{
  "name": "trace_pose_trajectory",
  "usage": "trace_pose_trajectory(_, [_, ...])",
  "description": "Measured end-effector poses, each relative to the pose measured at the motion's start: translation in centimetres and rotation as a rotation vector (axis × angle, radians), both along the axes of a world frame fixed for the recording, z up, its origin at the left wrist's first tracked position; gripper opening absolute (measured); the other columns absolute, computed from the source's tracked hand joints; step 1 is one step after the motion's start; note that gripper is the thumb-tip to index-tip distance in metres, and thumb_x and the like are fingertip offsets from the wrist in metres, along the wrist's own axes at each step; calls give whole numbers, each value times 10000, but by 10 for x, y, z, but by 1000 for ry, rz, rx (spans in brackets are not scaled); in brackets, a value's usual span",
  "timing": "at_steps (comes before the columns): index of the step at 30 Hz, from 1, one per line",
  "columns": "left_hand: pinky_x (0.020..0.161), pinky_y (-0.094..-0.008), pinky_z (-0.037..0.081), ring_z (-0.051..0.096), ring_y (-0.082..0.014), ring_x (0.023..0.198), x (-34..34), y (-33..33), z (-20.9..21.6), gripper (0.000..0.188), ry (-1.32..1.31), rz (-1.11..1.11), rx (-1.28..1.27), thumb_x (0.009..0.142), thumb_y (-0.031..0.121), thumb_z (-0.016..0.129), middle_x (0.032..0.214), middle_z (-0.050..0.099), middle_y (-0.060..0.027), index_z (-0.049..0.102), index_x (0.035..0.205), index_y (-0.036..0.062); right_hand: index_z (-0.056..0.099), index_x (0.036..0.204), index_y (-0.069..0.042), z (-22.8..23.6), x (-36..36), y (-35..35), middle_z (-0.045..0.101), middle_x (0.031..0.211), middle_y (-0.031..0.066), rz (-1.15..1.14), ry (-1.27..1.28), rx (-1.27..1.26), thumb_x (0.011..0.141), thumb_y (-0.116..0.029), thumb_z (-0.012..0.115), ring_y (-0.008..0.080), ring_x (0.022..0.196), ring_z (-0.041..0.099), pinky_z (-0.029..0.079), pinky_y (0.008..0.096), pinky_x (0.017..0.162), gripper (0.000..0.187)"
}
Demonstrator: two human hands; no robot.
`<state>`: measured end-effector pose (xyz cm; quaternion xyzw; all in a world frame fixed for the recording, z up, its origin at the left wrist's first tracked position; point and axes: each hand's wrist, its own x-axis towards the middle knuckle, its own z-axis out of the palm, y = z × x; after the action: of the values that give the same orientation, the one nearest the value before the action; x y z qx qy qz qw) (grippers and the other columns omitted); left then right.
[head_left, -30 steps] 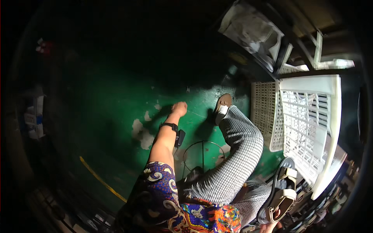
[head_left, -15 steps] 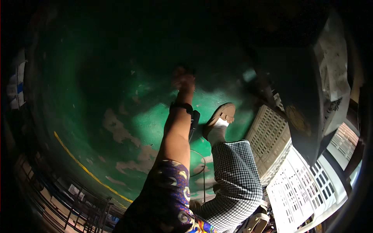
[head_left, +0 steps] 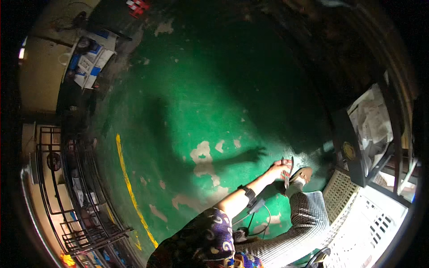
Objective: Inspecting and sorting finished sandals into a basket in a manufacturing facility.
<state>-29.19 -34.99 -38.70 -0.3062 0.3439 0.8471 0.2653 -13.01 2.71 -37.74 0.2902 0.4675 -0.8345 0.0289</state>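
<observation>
My left arm stretches out toward the lower right, a dark patterned sleeve at its upper part and a black strap round the wrist. My left hand [head_left: 279, 168] is closed round a slim pliers-like tool [head_left: 287, 180], with two dark prongs pointing up and a greyish narrow end pointing down. Its exact kind is too small to make out. The hand hovers just above and beside my tan shoe [head_left: 305, 173], over the green floor [head_left: 187, 111]. My right hand does not show.
Cream and white perforated plastic crates [head_left: 342, 192] stand right of my checked trouser leg [head_left: 313, 207]. Beyond them is a dark box [head_left: 351, 138] with crumpled grey sheeting. Black metal racks [head_left: 76, 192] line the left, near a yellow floor line [head_left: 129, 192]. A cable [head_left: 268, 223] loops beside my leg.
The view has swung, bringing the racks into sight at left. My left hand, blurred and dim before, has moved right to beside the shoe, and the tool in it now shows.
</observation>
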Motion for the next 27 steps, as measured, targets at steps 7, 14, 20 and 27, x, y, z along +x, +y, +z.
trace_pose_trajectory(7, [706, -325, 535, 655, -178, 838, 71, 4, 198, 322, 246, -116, 364, 955, 257, 484, 1049, 651, -81, 496, 1236, 100, 458, 1296, -38, 7, -2, -51, 571, 1183, 70, 18, 189, -242, 878, -279, 604, 173, 1047, 552, 442, 326, 903, 505])
trace_pose_trajectory(14, [623, -275, 528, 576, -124, 799, 180, 70, 297, 191, 341, -325, 174, 909, 154, 521, 891, 574, -51, 486, 1049, 29, 444, 1310, -31, 24, 35, -81, 563, 1197, 78, 40, 253, -415, 878, -268, 604, 175, 1060, 546, 434, 327, 919, 518])
trace_pose_trajectory(20, [591, -261, 502, 546, -124, 778, 234, 120, 239, 271, 542, -612, -384, 860, 141, 588, 944, 547, -65, 471, 1073, 21, 431, 1323, -25, 29, 55, -86, 557, 1208, 85, 78, 252, -548, 879, -258, 603, 176, 1071, 541, 427, 328, 933, 530])
trace_pose_trajectory(27, [672, -276, 494, 560, -149, 806, 255, 99, 314, 680, 567, -613, -146, 751, 62, 583, 1180, 503, -79, 320, 1376, 102, 417, 1337, -18, 0, 128, -55, 549, 1222, 93, -35, 226, -695, 879, -246, 603, 178, 1085, 535, 419, 329, 949, 544])
